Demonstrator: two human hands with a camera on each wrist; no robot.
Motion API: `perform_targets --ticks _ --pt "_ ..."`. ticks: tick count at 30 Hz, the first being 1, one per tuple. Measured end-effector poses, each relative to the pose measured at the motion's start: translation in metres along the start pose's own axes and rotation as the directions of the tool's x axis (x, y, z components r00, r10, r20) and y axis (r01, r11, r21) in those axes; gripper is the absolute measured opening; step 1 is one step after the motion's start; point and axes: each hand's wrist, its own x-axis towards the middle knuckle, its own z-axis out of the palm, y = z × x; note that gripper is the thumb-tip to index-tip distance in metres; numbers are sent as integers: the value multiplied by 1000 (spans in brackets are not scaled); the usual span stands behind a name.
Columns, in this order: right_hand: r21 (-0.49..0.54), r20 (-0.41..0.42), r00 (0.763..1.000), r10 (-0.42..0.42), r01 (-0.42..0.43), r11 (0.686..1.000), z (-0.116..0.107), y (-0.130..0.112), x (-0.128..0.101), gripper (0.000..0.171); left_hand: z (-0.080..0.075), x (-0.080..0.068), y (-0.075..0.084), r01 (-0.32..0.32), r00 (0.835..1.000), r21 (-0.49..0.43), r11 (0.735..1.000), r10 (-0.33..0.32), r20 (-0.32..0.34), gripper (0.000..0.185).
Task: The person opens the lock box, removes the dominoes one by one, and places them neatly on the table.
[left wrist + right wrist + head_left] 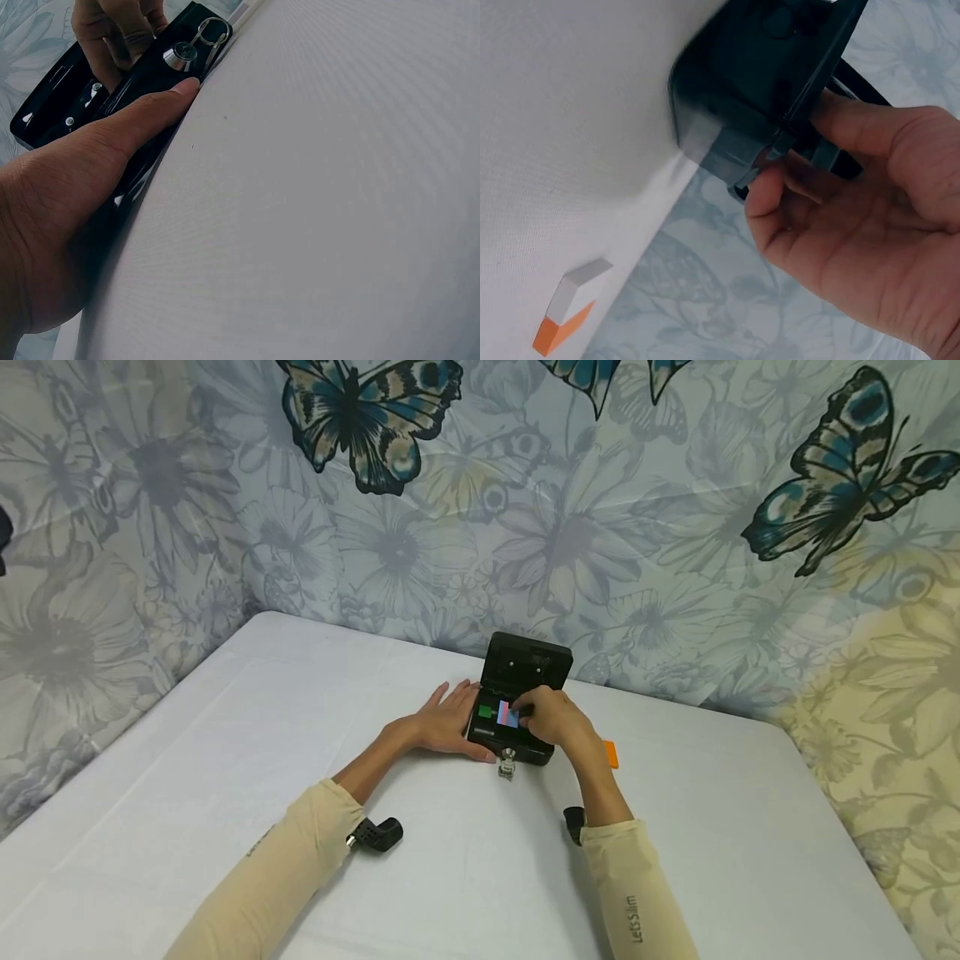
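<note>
A small black lock box (510,746) stands on the table with its lid (525,662) raised at the back. Its front carries a silver lock (180,56) with a key ring (215,30) hanging from it. Inside lie a green piece (485,712) and a flat pink-and-blue piece (503,713). My left hand (447,724) rests against the box's left side, fingers extended and thumb along the front. From the right, my right hand (558,718) reaches into the box, bent fingers beside the pink-and-blue piece; I cannot tell whether they grip it.
An orange-and-white block (570,304) lies on the white-covered table (465,877), to the right of the box. Behind the table hangs a butterfly-and-flower patterned cloth (570,552). Black devices are strapped at both wrists.
</note>
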Motion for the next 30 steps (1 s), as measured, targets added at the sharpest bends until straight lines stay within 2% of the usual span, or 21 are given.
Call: perform_targets --ticks 3,6,10,20,25,30 --pt "40 -81 997 2 1 999 -1 -1 0 30 0 0 0 1 1000 2 1000 -1 -3 122" --pt "95 -169 985 -21 37 995 0 -2 1 25 -1 0 1 -8 1000 -6 1000 8 -9 122" --pt "148 -233 971 -53 89 985 2 -3 2 24 -2 0 1 -10 1000 -5 1000 10 0 120" --pt "111 -154 988 -12 30 993 6 -12 -1 30 4 4 -4 -7 1000 -8 1000 7 -9 124" --pt "88 -114 993 -29 39 995 10 -18 -2 29 1 1 -2 -7 1000 -7 1000 7 -6 123" --pt "117 -130 991 -42 57 991 9 -21 -2 27 -3 0 0 -1 1000 -4 1000 1 4 121"
